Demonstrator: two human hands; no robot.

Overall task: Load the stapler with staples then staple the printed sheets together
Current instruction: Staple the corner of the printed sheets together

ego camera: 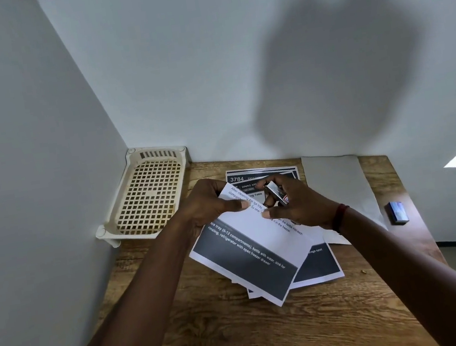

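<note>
Two hands work near the far edge of the wooden desk (329, 320): the left hand (210, 204) pinches the top corner of the thin, limp printed sheets (254, 245), and the right hand (299, 206) curls round the small shiny metal stapler (276, 192) just beside it. Squaring the loose edges and seating the corner deep before squeezing should bind them cleanly.

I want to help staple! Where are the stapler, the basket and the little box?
stapler (276, 192): head view, its shiny metal top.
basket (159, 154): head view, its slotted far wall.
little box (398, 212): head view, its top face.
</note>
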